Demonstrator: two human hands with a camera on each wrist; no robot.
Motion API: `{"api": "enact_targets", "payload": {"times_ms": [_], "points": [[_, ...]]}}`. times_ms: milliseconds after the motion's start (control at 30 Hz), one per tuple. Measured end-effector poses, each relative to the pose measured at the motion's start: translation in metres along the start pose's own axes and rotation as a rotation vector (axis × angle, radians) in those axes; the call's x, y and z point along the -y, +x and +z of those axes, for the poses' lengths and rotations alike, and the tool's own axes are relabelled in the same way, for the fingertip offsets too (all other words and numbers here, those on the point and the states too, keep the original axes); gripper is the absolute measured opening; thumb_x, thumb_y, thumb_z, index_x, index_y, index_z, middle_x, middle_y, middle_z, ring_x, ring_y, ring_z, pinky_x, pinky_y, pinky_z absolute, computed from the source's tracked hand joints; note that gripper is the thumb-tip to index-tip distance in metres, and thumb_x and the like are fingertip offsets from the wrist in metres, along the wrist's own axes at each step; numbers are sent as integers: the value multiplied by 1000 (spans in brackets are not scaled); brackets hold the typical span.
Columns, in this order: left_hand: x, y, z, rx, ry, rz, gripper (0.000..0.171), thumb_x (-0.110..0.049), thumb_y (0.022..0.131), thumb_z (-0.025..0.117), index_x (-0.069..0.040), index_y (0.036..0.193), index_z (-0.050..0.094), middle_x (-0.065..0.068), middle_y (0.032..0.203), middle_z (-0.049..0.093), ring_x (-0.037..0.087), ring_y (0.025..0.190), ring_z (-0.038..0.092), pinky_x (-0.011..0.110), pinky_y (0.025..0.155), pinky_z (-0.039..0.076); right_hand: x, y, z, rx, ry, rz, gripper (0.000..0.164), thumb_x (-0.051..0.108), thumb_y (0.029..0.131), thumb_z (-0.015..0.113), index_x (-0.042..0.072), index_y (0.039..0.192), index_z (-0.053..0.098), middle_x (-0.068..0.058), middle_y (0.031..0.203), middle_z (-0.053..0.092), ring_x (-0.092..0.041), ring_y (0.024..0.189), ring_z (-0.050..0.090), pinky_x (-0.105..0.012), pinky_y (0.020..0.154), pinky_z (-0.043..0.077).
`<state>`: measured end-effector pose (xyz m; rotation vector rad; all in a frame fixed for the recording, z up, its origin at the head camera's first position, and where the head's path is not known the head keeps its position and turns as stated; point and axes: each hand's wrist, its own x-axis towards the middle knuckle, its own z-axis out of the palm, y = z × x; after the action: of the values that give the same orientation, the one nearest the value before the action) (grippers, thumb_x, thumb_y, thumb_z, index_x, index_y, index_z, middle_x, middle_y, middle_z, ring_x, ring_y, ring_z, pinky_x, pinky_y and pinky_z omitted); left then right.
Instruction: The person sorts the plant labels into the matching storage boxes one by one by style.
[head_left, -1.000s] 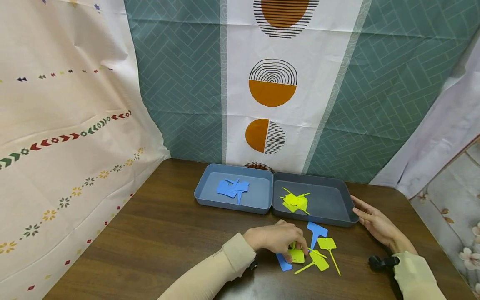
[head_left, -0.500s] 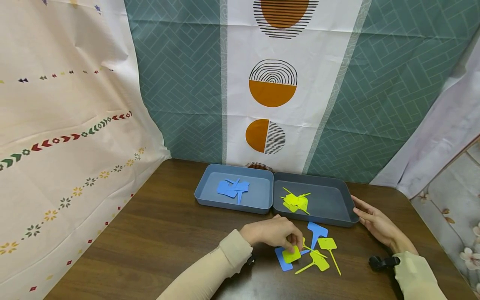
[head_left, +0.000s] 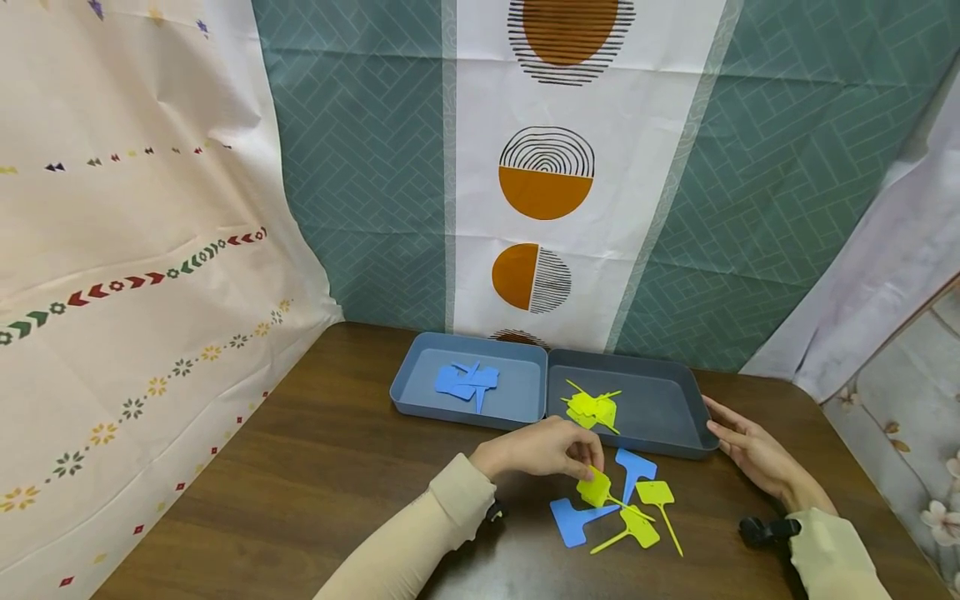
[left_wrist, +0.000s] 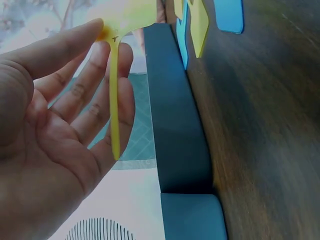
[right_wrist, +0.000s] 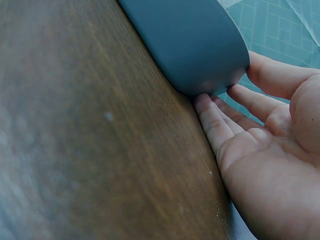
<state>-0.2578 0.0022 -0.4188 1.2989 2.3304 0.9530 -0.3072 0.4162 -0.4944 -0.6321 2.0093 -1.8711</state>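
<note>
My left hand (head_left: pixel 546 448) pinches a yellow T-shaped plant label (left_wrist: pixel 114 95) by its head between thumb and fingers, its stem hanging down across the fingers in the left wrist view. Beneath that hand lie a blue plant label (head_left: pixel 572 525), another blue label (head_left: pixel 636 465) and yellow ones such as the label (head_left: pixel 656 493) on the right and the label (head_left: pixel 640 527) in front. At the right, my right hand (head_left: pixel 757 454) rests its fingertips and thumb against the end corner of the dark grey tray (right_wrist: pixel 195 45), fingers mostly straight. Several yellow labels (head_left: pixel 592 410) lie inside this tray.
A blue-grey tray (head_left: pixel 468 415) with several blue labels (head_left: pixel 467 381) stands left of the dark tray, end to end with it. The brown wooden table (head_left: pixel 322 467) reaches back to a patterned curtain (head_left: pixel 360 167). Another cloth (head_left: pixel 150 333) hangs along the left side.
My left hand has picked up a yellow label off the blue one and moved slightly back and left, uncovering more of the blue label. My right hand stays at the tray.
</note>
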Motion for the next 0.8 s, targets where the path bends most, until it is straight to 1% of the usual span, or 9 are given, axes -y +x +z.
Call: {"api": "enact_targets", "payload": {"times_ms": [100,200,333,433,533,667,800], "points": [[1,0,-1,-18,-38,3,6,-15,100,71,-15,106,71,-13,94,68,-2,84,61,16,76,53,-2,0,0,2,7,-8,61,9,115,33,1,165,-2,17,160,27,14,134,42,-9,101,39],[0,-1,-5,-41,-91,9,7,-13,101,71,-12,108,71,-9,97,69,0,85,61,17,78,54,-2,0,0,-4,8,-9,62,9,115,33,1,165,-2,19,157,30,14,133,43,-10,101,39],[-2,-2,-12,-78,-132,10,11,-10,101,70,-10,112,71,-6,97,68,1,85,61,18,80,55,-2,0,1,-15,1,-2,62,9,115,34,1,165,-1,14,161,26,14,133,43,-10,101,40],[-1,0,-17,-97,-119,-2,14,-9,101,70,-10,115,71,-6,95,67,2,85,62,18,80,54,-2,0,1,-19,-6,11,62,10,115,34,2,166,-1,9,167,20,15,133,42,-9,101,39],[0,4,-24,-106,-95,-16,14,-9,100,71,-10,114,72,-6,95,68,4,86,63,17,80,54,-2,0,2,-20,-9,18,62,10,115,34,3,166,-1,6,169,16,15,132,42,-9,100,39],[-1,11,-38,-123,-69,-26,12,-8,99,71,-10,111,71,-2,100,70,8,92,65,18,82,54,-1,-1,2,-23,-6,11,62,10,115,34,2,165,-1,6,168,17,15,133,42,-9,101,39],[-5,20,-52,-126,-48,-21,12,-7,100,69,-9,112,69,2,104,70,11,93,66,19,82,54,0,0,2,-20,1,3,62,10,115,34,1,165,-1,9,166,20,14,133,42,-10,102,40]]}}
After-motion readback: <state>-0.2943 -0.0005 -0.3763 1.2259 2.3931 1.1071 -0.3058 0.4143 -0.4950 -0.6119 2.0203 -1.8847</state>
